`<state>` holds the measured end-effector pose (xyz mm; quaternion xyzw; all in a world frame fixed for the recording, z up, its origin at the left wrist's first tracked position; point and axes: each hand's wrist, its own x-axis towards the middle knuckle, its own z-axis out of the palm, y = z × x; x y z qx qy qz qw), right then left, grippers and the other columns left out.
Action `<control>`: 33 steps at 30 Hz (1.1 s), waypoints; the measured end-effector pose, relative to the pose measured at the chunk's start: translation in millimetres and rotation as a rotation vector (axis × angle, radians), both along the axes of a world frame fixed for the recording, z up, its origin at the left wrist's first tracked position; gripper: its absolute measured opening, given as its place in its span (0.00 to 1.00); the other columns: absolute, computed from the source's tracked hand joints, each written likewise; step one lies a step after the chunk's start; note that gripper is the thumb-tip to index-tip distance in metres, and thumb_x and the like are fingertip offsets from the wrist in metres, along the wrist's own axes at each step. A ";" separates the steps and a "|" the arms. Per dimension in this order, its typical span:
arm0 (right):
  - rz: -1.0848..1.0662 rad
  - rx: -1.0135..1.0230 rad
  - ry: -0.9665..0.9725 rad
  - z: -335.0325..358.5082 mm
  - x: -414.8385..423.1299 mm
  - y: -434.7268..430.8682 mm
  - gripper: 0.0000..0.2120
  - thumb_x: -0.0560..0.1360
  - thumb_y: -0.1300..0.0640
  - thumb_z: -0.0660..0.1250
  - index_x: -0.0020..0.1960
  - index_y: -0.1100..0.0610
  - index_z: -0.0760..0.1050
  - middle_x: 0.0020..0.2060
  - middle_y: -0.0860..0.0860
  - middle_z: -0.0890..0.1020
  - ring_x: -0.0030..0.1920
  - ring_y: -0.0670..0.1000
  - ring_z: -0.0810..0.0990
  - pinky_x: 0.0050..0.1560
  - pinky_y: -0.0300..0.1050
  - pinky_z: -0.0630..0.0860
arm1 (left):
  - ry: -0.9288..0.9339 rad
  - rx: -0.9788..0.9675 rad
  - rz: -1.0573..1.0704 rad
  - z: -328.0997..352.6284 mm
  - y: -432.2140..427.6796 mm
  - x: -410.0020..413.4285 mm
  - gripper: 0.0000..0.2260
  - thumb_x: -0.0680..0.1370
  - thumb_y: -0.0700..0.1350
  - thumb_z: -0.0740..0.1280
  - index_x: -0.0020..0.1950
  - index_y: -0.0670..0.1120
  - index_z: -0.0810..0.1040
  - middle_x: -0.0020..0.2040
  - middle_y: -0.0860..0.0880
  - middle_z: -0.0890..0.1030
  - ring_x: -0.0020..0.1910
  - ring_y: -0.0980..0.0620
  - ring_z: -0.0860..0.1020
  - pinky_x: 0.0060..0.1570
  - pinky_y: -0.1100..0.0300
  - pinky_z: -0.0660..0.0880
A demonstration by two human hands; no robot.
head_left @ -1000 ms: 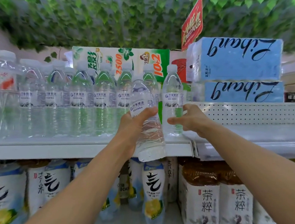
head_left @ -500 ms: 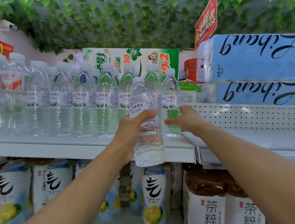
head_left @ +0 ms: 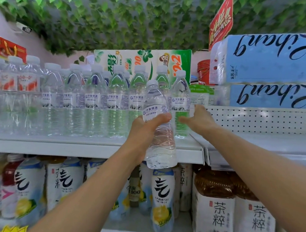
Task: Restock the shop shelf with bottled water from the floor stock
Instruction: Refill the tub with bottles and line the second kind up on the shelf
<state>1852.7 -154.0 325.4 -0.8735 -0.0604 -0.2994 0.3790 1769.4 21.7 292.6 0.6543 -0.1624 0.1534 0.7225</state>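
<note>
Left hand (head_left: 143, 131): wrapping fingers and thumb round a water bottle (head_left: 160, 135), gripping it mid-body.
Held bottle: leaning tilted, cap up, in front of the shelf (head_left: 90, 147), its base hanging below the shelf's front lip.
Right hand (head_left: 199, 118): reaching in, fingers loosely spread, holding nothing, just beside the end bottle (head_left: 180, 103) standing on the shelf.

One wide-angle camera, worn on the person's head, faces forward at the shop shelf (head_left: 71, 149) from close by, near enough that both forearms (head_left: 86, 193) stretch from the bottom edge to it. The fingers (head_left: 199, 110) sit just right of mid-frame, with green leaves (head_left: 119, 20) above them and the lower shelf's drink bottles (head_left: 161, 200) below.
</note>
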 end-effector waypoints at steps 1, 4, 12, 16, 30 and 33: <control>0.008 0.062 -0.106 5.0 -15.4 5.0 0.22 0.76 0.49 0.71 0.64 0.59 0.71 0.52 0.51 0.77 0.54 0.51 0.76 0.59 0.50 0.74 | -0.015 0.013 0.009 -1.8 -1.3 -1.7 0.29 0.67 0.54 0.78 0.63 0.42 0.77 0.50 0.46 0.84 0.39 0.55 0.84 0.32 0.63 0.78; 0.290 0.201 -0.195 29.8 -68.8 23.5 0.18 0.79 0.44 0.63 0.55 0.59 0.77 0.49 0.56 0.82 0.48 0.51 0.79 0.54 0.50 0.76 | -0.075 0.053 0.040 -7.1 -8.5 -7.2 0.22 0.70 0.48 0.78 0.60 0.44 0.76 0.49 0.46 0.85 0.40 0.51 0.85 0.38 0.57 0.82; 0.281 -0.014 -0.269 69.5 -112.6 43.2 0.14 0.79 0.50 0.63 0.38 0.56 0.78 0.35 0.48 0.82 0.34 0.47 0.80 0.39 0.43 0.76 | -0.240 0.206 0.059 12.4 -31.1 -21.7 0.28 0.69 0.51 0.79 0.63 0.47 0.70 0.51 0.49 0.83 0.48 0.53 0.83 0.44 0.57 0.81; 0.189 0.048 -0.286 83.6 -101.8 30.5 0.18 0.78 0.49 0.61 0.42 0.63 0.81 0.40 0.56 0.85 0.41 0.57 0.83 0.48 0.55 0.79 | -0.228 0.353 0.018 20.4 -18.1 -22.0 0.27 0.73 0.62 0.70 0.66 0.49 0.70 0.56 0.53 0.79 0.54 0.56 0.78 0.49 0.61 0.73; 0.092 0.111 -0.272 80.3 -33.0 22.3 0.28 0.73 0.35 0.61 0.60 0.58 0.72 0.52 0.53 0.82 0.51 0.54 0.81 0.55 0.58 0.77 | -0.689 0.993 0.715 63.1 21.4 43.4 0.26 0.80 0.51 0.65 0.77 0.53 0.62 0.75 0.47 0.66 0.77 0.47 0.55 0.75 0.52 0.48; 0.103 0.067 -0.225 69.0 -43.1 23.8 0.31 0.76 0.36 0.61 0.69 0.57 0.68 0.60 0.51 0.78 0.59 0.52 0.76 0.60 0.50 0.72 | -0.693 1.152 0.742 70.6 19.5 49.4 0.29 0.80 0.55 0.64 0.79 0.55 0.58 0.78 0.48 0.62 0.79 0.46 0.50 0.76 0.48 0.41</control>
